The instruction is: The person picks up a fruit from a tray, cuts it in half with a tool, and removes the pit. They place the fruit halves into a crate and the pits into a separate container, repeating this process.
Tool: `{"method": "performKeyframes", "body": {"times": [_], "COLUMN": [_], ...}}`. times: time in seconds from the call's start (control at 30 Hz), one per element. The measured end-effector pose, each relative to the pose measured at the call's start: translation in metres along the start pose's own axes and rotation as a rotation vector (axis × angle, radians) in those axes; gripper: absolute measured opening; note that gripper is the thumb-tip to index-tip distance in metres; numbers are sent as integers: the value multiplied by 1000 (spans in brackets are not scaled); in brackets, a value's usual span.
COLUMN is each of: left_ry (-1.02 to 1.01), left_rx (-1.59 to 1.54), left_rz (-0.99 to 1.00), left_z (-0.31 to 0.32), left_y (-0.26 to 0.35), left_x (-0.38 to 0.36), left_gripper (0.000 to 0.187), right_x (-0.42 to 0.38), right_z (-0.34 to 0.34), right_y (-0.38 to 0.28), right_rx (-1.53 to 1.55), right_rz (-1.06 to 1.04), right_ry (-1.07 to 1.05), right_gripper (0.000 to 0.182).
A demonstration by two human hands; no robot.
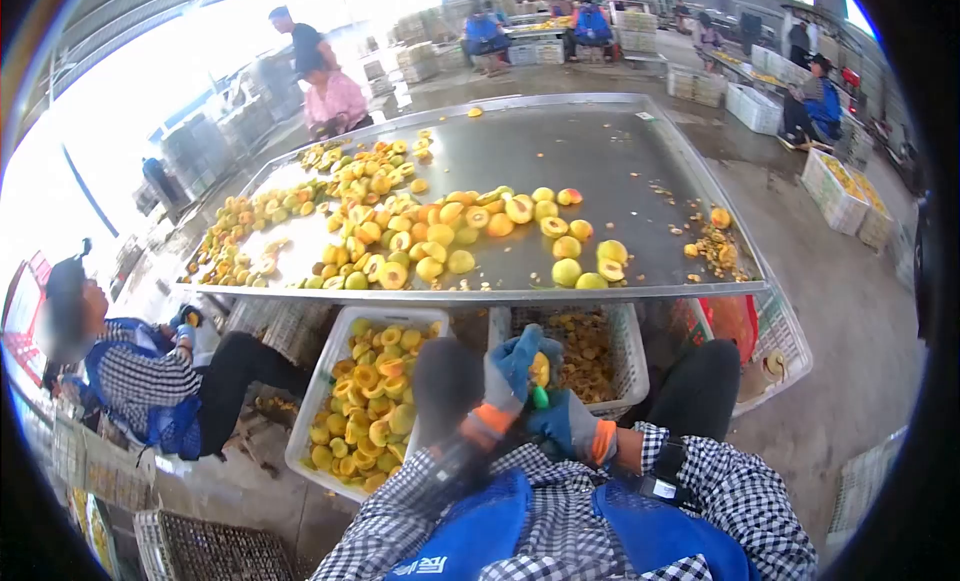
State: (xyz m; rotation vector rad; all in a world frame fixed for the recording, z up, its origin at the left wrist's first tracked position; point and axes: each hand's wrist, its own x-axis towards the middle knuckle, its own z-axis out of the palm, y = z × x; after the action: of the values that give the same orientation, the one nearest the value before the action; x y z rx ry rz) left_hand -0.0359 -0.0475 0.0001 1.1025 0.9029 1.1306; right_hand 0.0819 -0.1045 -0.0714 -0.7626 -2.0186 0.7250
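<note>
My left hand (515,369), in a blue and grey glove with an orange cuff, is closed around a yellow peach (540,369). Just below it, my right hand (565,424), gloved the same way, grips a small tool with a bright green part (540,397) held against the fruit; its working end is hidden. Both hands are above my lap, in front of a white crate (640,366) holding brown pits and scraps (583,356). Left of my knee, another white crate (305,421) is filled with halved peaches (370,401).
A metal table (590,151) with a raised rim carries whole and cut peaches (430,231), plus scraps (715,251) at right. A co-worker (150,371) sits close on my left; another person in pink (335,101) is across the table. A red mesh bag (735,326) hangs under the table.
</note>
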Motion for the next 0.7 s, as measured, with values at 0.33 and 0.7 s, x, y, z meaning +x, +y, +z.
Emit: {"method": "performKeyframes", "body": {"times": [0.33,0.7], "left_ry": [-180,-72], "left_rx": [52,264], "left_rz": [-280,98], "left_z": [6,11], "left_y": [-5,-13], "left_x": [0,-7], "left_gripper": [63,55], "right_x": [-15,-21], "right_z": [-15,-12], "right_y": [-29,-6], "right_rx": [244,111], "right_rz": [453,73], "right_ry": [76,-15], "right_gripper": [14,14]}}
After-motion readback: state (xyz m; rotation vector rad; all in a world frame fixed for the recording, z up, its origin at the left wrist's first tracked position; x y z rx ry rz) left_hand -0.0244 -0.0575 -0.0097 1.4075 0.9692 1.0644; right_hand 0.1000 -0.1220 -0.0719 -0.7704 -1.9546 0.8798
